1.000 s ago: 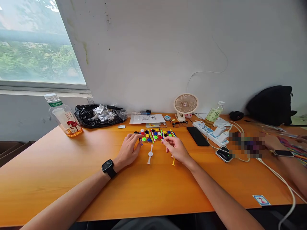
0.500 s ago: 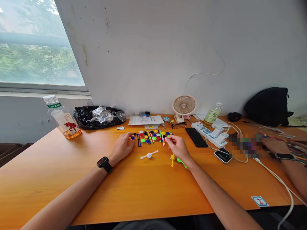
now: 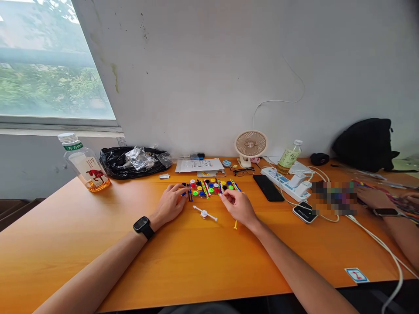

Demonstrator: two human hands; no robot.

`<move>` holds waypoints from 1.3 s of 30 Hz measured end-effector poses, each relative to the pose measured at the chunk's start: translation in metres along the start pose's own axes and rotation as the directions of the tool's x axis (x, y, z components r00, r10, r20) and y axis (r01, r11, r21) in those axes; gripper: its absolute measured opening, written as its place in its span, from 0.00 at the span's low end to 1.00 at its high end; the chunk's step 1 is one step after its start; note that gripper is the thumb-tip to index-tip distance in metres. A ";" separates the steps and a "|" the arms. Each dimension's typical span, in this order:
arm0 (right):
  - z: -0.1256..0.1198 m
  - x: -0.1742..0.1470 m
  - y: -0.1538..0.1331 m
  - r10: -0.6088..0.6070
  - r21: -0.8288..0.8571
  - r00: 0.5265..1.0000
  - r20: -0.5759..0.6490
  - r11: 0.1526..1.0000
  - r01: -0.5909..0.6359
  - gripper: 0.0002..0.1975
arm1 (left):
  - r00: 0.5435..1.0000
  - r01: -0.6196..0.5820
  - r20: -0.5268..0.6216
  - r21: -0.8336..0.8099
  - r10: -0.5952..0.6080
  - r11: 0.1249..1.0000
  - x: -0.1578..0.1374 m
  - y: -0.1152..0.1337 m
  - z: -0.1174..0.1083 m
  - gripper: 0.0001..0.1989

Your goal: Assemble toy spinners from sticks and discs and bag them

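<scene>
1. Pale wall point(image 3: 196, 87) behind, wooden table point(image 3: 98, 261) below.
2. Right hand point(image 3: 240, 209): thumb and fingertips pinched together. Left hand point(image 3: 170, 203): loosely curled. Can't tell if either grips anything.
3. Coloured pieces point(image 3: 211, 190), discs and arrows, clustered at and between fingertips.
4. White spinner point(image 3: 204, 213) lies on table between hands, nearer wearer. Probably light, stiff, slick plastic; slim ends may snap. Best pinched at round hub point(image 3: 204, 213).

I get bright daylight from the window point(image 3: 55, 65) beyond the left hand point(image 3: 169, 204); a patch point(image 3: 334, 198) right of the right hand point(image 3: 241, 206) is pixelated.
</scene>
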State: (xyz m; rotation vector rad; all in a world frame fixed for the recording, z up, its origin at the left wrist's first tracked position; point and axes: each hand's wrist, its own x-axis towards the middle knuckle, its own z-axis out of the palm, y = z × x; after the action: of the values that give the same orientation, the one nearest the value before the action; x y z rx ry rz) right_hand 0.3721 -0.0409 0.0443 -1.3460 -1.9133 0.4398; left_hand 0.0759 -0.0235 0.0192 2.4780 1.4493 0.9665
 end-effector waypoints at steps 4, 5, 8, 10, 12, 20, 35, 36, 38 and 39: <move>-0.002 -0.001 -0.004 -0.011 -0.035 1.000 0.005 0.999 0.011 0.18 | 0.999 -0.008 0.046 0.044 0.006 0.999 -0.001 -0.001 0.002 0.21; -0.002 -0.001 -0.004 -0.015 -0.044 1.000 0.008 0.999 0.015 0.18 | 0.999 -0.010 0.043 0.049 0.008 0.999 -0.002 -0.002 0.002 0.20; -0.002 -0.002 -0.006 -0.023 -0.068 1.000 0.008 0.997 0.024 0.17 | 1.000 -0.012 0.025 0.044 0.011 0.999 -0.002 -0.002 0.003 0.18; -0.003 -0.002 -0.006 -0.025 -0.080 1.000 0.006 0.996 0.025 0.17 | 1.000 -0.003 0.015 0.039 0.003 0.999 -0.001 -0.001 0.002 0.15; -0.003 -0.002 -0.007 -0.024 -0.092 1.000 0.009 0.995 0.024 0.17 | 1.000 0.010 0.009 0.039 -0.011 0.999 -0.001 -0.001 0.002 0.13; -0.004 -0.003 -0.007 -0.034 -0.139 0.999 0.024 0.990 0.037 0.16 | 0.999 0.037 -0.036 -0.043 -0.038 0.998 0.001 -0.005 0.005 0.12; 0.009 -0.021 -0.038 -0.485 0.141 0.800 0.353 0.873 0.467 0.14 | 0.994 0.090 -0.054 -0.080 -0.095 0.993 0.002 -0.009 0.005 0.11; 0.009 -0.022 -0.040 -0.484 0.136 0.787 0.382 0.872 0.471 0.13 | 0.993 0.091 -0.061 -0.074 -0.096 0.993 0.002 -0.010 0.006 0.10; 0.006 -0.023 -0.040 -0.459 0.093 0.791 0.405 0.881 0.464 0.09 | 0.993 0.088 -0.072 -0.069 -0.093 0.994 0.002 -0.011 0.006 0.09; 0.004 -0.022 -0.039 -0.441 0.061 0.802 0.403 0.887 0.457 0.08 | 0.993 0.082 -0.075 -0.070 -0.087 0.994 0.002 -0.011 0.006 0.09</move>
State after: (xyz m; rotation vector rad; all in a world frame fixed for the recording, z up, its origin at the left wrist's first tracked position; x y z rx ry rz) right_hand 0.3473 -0.0754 0.0587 -0.8079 -2.5146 0.4658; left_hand 0.0720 -0.0148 0.0112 2.3366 1.5051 1.0882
